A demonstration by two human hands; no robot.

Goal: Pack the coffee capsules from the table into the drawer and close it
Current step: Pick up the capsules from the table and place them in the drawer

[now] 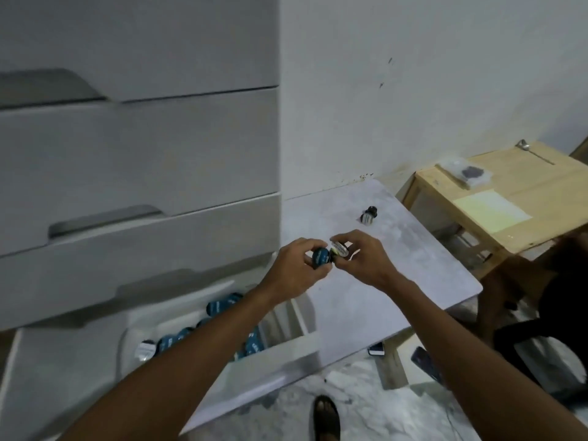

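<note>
My left hand (297,268) grips a dark capsule with a blue lid (321,256) above the table's left edge. My right hand (362,259) pinches a second capsule with a silvery lid (435,251), and the two capsules touch between my hands. One more capsule (368,215) lies on its side on the grey table (397,281) further back. Below my left forearm the bottom drawer (270,361) stands pulled out, with several blue-lidded capsules (219,305) inside it.
A white chest of drawers (136,154) fills the left, its upper drawers closed. A wooden stool (509,202) with a plastic bag and a spoon stands at the right. A phone (376,348) lies on the floor under the table, near my sandalled foot (326,418).
</note>
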